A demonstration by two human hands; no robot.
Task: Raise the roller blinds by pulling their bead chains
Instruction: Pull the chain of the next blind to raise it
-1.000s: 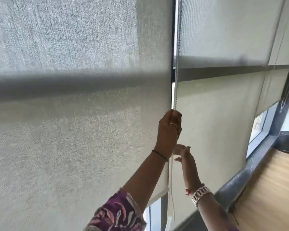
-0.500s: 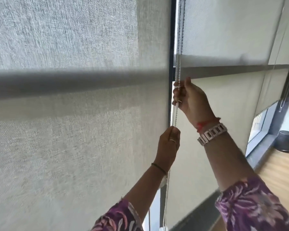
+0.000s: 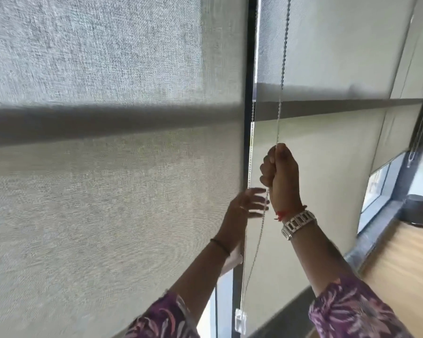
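Currently, the right hand [image 3: 280,170], centre-right of frame, is fisted on the bead chain [image 3: 282,67], which runs up to the top edge. The left hand [image 3: 246,206], just below-left, is spread wide and holds nothing. Half a second ago it gripped the chain while the right was clamped higher; the right has since been drawn down, judged a hand-over-hand pull. The roller blind [image 3: 95,167] fills the left.

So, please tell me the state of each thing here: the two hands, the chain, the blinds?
Right hand: fist shut on the metal bead chain.
Left hand: open, fingers spread, holding nothing.
Metal bead chain: taut above the fist.
Grey woven roller blind: mostly lowered.
Far pale blind: partly raised.
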